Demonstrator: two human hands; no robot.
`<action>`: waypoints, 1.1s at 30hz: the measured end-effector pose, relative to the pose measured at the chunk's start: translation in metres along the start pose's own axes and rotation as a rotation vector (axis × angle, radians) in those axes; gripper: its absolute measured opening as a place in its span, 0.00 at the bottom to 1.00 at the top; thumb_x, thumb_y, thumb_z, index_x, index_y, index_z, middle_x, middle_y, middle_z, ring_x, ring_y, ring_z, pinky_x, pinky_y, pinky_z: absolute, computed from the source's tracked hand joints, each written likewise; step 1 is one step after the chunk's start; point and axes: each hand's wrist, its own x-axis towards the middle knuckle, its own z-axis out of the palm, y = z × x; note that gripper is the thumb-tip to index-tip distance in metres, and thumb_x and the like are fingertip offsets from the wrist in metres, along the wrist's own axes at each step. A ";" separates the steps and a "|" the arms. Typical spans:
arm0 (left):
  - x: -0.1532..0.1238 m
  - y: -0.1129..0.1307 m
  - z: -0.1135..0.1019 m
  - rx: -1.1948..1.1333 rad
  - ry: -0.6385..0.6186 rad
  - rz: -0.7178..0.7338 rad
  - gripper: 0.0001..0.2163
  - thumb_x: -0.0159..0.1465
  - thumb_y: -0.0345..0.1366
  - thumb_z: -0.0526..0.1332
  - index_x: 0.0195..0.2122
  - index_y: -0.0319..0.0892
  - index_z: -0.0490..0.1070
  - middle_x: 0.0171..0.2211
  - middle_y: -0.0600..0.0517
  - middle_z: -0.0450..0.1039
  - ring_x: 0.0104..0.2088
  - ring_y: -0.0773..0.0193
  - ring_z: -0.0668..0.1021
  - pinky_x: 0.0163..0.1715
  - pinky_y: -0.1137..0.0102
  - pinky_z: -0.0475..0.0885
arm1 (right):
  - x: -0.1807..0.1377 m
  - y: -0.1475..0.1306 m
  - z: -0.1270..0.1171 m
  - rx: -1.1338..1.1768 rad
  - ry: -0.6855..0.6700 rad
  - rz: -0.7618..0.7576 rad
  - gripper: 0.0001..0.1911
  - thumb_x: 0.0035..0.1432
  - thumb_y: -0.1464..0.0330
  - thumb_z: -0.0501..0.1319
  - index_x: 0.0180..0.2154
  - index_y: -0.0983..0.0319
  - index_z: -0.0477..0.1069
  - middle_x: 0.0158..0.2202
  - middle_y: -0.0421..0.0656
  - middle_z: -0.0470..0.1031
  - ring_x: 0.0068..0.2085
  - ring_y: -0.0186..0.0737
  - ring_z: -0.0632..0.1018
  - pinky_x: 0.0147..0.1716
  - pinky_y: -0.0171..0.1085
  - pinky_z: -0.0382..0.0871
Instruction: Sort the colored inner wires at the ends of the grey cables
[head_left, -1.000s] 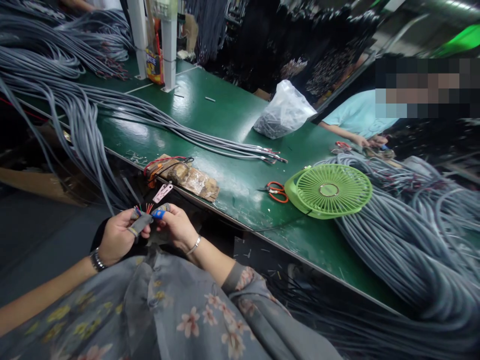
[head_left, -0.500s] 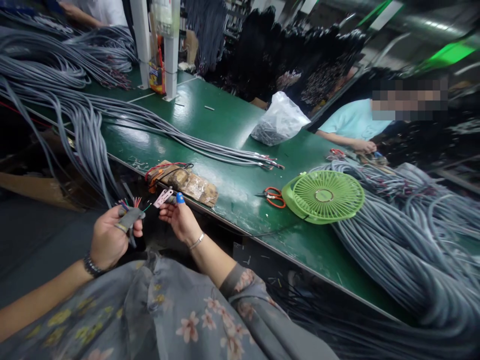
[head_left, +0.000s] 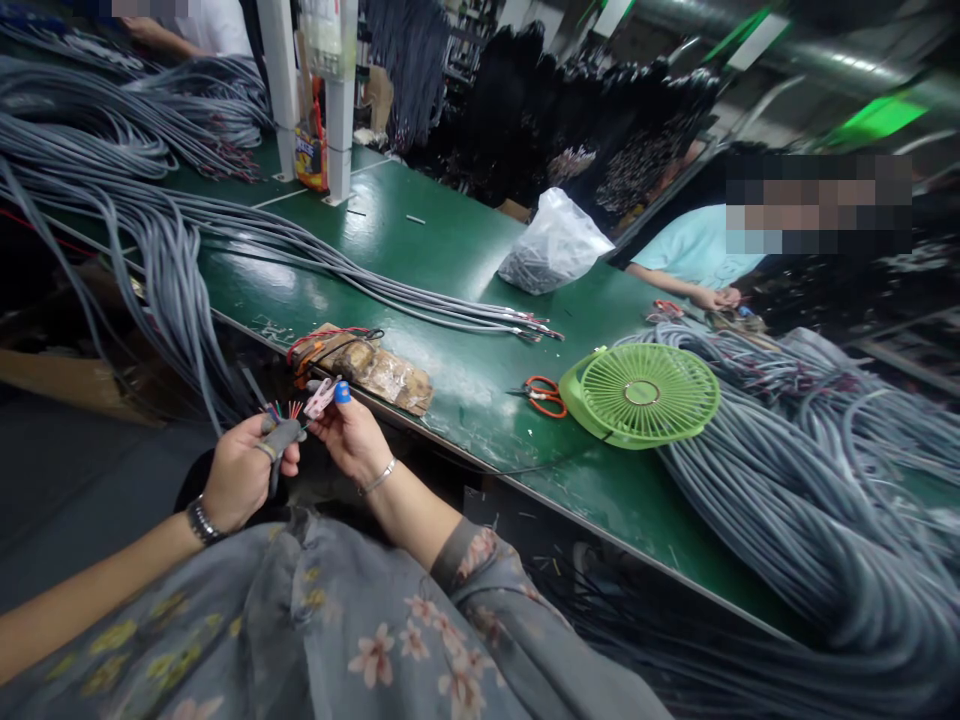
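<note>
My left hand (head_left: 241, 472) is closed around a grey cable (head_left: 274, 478). Thin coloured wires (head_left: 289, 410) fan out from the cable's end above my fingers. A grey covering wraps one finger of that hand. Close by on the right, my right hand (head_left: 352, 435) pinches a small pink slotted piece (head_left: 321, 397), whose exact kind I cannot make out. A blue cover (head_left: 343, 391) sits on that thumb. The pink piece is right at the wires; whether they touch is hard to see. Both hands are in front of the table edge.
A wooden block (head_left: 386, 375) with tape and cords lies at the edge of the green table (head_left: 465, 400). Scissors (head_left: 545, 395) with orange handles lie beside a green fan (head_left: 641, 393). Grey cable bundles (head_left: 757, 500) fill both sides. A plastic bag (head_left: 556, 245) and a co-worker (head_left: 694, 250) are beyond.
My left hand has moved right and slightly up with the cable, bringing the wires to the pink piece. My right hand has shifted slightly left, still pinching it.
</note>
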 end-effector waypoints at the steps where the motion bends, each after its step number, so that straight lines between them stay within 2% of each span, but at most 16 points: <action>1: -0.001 0.000 0.000 0.000 -0.003 0.003 0.21 0.40 0.50 0.82 0.22 0.45 0.75 0.16 0.56 0.74 0.16 0.67 0.74 0.16 0.74 0.72 | 0.000 0.000 0.000 0.002 -0.004 0.012 0.26 0.64 0.43 0.80 0.36 0.59 0.82 0.32 0.42 0.81 0.35 0.40 0.78 0.39 0.38 0.79; 8: -0.009 -0.002 -0.011 0.019 -0.004 0.115 0.15 0.43 0.47 0.80 0.21 0.46 0.79 0.16 0.54 0.76 0.15 0.66 0.76 0.15 0.73 0.75 | -0.003 -0.008 -0.006 0.032 -0.030 0.171 0.34 0.75 0.36 0.64 0.34 0.59 0.77 0.30 0.41 0.79 0.29 0.36 0.77 0.33 0.33 0.79; 12: -0.005 -0.004 -0.021 0.080 0.013 0.262 0.12 0.46 0.46 0.79 0.23 0.47 0.80 0.18 0.53 0.78 0.16 0.62 0.79 0.17 0.69 0.79 | -0.004 -0.010 -0.004 -0.023 -0.072 0.120 0.30 0.73 0.39 0.69 0.36 0.59 0.78 0.28 0.38 0.79 0.28 0.35 0.77 0.32 0.32 0.80; 17: 0.002 -0.003 -0.024 0.192 0.018 0.399 0.13 0.51 0.47 0.80 0.26 0.48 0.80 0.19 0.53 0.79 0.18 0.57 0.82 0.19 0.64 0.84 | -0.004 -0.003 -0.002 -0.082 -0.037 -0.008 0.26 0.64 0.47 0.80 0.31 0.58 0.76 0.25 0.35 0.76 0.27 0.32 0.74 0.30 0.31 0.79; 23: 0.008 -0.004 -0.020 0.220 0.001 0.467 0.11 0.53 0.45 0.78 0.26 0.47 0.80 0.18 0.53 0.80 0.16 0.59 0.82 0.18 0.66 0.83 | -0.003 -0.001 -0.004 -0.080 -0.051 0.016 0.25 0.65 0.47 0.80 0.33 0.59 0.78 0.28 0.37 0.77 0.30 0.34 0.75 0.33 0.33 0.80; 28: 0.009 0.000 -0.014 0.190 -0.014 0.505 0.06 0.51 0.41 0.74 0.23 0.48 0.80 0.15 0.55 0.79 0.14 0.61 0.80 0.16 0.71 0.79 | -0.002 0.001 -0.005 -0.076 -0.049 -0.018 0.27 0.62 0.47 0.82 0.30 0.59 0.76 0.25 0.35 0.73 0.28 0.33 0.73 0.33 0.32 0.79; 33: 0.008 0.004 -0.012 0.195 -0.027 0.525 0.06 0.52 0.40 0.73 0.21 0.48 0.79 0.15 0.55 0.78 0.13 0.63 0.79 0.16 0.72 0.78 | -0.001 0.002 -0.005 -0.077 -0.043 0.001 0.26 0.65 0.44 0.80 0.34 0.59 0.80 0.27 0.36 0.75 0.29 0.34 0.73 0.34 0.34 0.79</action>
